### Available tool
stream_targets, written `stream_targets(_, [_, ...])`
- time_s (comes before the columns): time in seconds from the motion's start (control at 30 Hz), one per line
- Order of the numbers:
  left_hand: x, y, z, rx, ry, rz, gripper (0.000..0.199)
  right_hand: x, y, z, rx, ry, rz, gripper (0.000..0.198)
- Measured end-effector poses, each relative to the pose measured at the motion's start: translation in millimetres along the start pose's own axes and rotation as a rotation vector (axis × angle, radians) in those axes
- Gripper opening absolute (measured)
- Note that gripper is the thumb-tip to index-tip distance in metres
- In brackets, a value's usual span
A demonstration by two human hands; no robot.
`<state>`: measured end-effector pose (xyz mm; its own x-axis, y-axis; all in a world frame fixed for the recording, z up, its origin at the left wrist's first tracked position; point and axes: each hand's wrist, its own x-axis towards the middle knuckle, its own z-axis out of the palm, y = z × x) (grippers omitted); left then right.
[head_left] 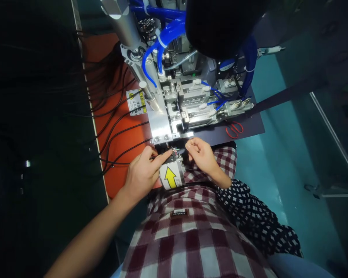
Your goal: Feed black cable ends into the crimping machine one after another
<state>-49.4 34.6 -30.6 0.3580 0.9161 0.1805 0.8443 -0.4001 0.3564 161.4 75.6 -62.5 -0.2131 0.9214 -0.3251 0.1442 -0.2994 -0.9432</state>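
Observation:
My left hand [142,170] reaches in from the left, its index finger stretched and pressing at a bundle of thin coloured wires [175,150] at the front of the machine. Its other fingers are bent, partly hidden beneath the palm. My right hand [202,155] is closed in a pinch just right of the wires; anything between its fingertips is too small to make out. Below the wires sits a white guard plate [168,178] with a yellow arrow. Directly above them is the silver metal block [161,129] of the machine.
Pneumatic cylinders [201,117] with blue air hoses [172,33] fill the machine behind my hands. Several black cables [116,133] cross the orange tabletop [103,50] on the left. Red-handled scissors [234,130] lie at right. A warning label [136,103] is beside the metal block.

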Motion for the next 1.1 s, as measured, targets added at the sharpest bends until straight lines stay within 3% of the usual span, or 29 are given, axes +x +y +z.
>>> stream_targets(0.2, [0,-1,0,-0.037,0.014,-0.003,0.032,-6,-8,7,-0.1,-0.015,-0.117,0.014])
stream_targets(0.47, [0,-1,0,-0.066,0.006,-0.011,0.033,-10,-18,12,-0.295,0.071,-0.31,0.005])
stream_targets(1.1, [-1,-2,1,-0.071,-0.003,-0.015,0.037,-2,-14,12,-0.206,-0.005,-0.217,0.007])
